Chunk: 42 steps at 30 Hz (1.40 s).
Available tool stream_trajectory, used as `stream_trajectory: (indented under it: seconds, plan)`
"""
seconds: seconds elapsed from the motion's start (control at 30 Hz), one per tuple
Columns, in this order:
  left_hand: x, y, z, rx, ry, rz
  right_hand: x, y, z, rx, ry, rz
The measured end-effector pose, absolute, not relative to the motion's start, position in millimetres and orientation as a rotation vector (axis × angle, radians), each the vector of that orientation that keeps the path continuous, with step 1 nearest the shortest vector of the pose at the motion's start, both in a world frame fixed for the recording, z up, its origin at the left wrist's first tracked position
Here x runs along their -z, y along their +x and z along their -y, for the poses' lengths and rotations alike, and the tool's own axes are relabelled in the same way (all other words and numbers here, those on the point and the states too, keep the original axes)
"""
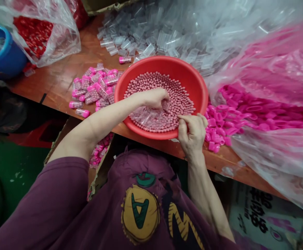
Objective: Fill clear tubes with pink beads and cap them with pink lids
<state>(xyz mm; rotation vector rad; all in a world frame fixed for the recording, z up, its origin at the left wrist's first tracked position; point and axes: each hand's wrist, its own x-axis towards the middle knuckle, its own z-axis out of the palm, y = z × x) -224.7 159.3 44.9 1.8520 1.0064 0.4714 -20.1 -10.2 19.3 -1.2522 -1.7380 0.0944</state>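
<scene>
A red plastic bowl point(164, 62) full of small pink beads point(177, 93) stands at the table's front edge. My left hand point(155, 98) reaches into the bowl over the beads, its fingers curled down round what looks like a clear plastic tube, mostly hidden by the hand. Several clear tubes point(148, 118) lie on the beads just below that hand. Over the bowl's right rim is my right hand point(193, 130), thumb and forefinger pressed together. Whatever they pinch is too small or too hidden to name.
Left of the bowl lie bead-filled tubes with pink caps point(96, 85). Empty clear tubes point(146, 41) are heaped behind it. Loose pink caps point(219, 121) spill from a plastic bag point(276, 80) at right. A blue bucket point(4, 62) and a bag of red pieces point(34, 36) stand far left.
</scene>
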Motion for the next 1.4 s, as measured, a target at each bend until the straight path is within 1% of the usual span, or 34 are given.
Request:
stream_trajectory:
  seconds: [0.1,0.37,0.53,0.63,0.77,0.87,1.03,1.17,1.23,1.3,1.4]
  plan:
    - [-59.7,-223.9,-157.8,-0.311,2.0,-0.848,-19.3,-23.0,11.0,-0.084,-1.245,1.721]
    - [-90.7,-213.7,-125.3,-0.491,1.921,-0.785,-33.6,-25.8,-2.9,-0.104,-1.384,1.68]
    - [-99.5,-214.5,-103.9,-0.651,1.831,-0.854,-40.0,-27.3,-11.1,-0.244,-1.352,1.49]
    - [-97.7,-214.7,-98.4,-0.7,1.961,-0.908,-40.7,-33.1,-11.8,-0.32,-1.36,1.477]
    - [-90.6,-214.6,-110.6,-0.582,2.294,-0.943,-38.1,-35.4,-14.9,-0.37,-1.259,1.492]
    - [-81.0,-217.4,-133.1,-0.476,2.466,-1.069,-33.8,-17.0,-14.0,-0.291,-1.21,1.396]
    - [-51.8,-205.2,-157.0,-0.086,2.64,-1.05,-15.1,54.8,6.1,-0.073,-1.435,1.313]
    - [-34.3,-175.9,-155.0,0.148,2.619,-0.966,8.6,99.3,32.2,-0.067,-1.685,1.31]
    - [-34.9,-166.3,-154.1,0.179,2.597,-0.903,17.2,102.8,41.7,-0.095,-1.758,1.387]
    - [-42.1,-164.5,-154.9,0.127,2.532,-0.831,21.2,94.7,46.8,-0.104,-1.793,1.498]
    - [-62.0,-174.9,-155.3,-0.133,2.317,-0.766,20.3,73.5,47.6,-0.089,-1.943,1.738]
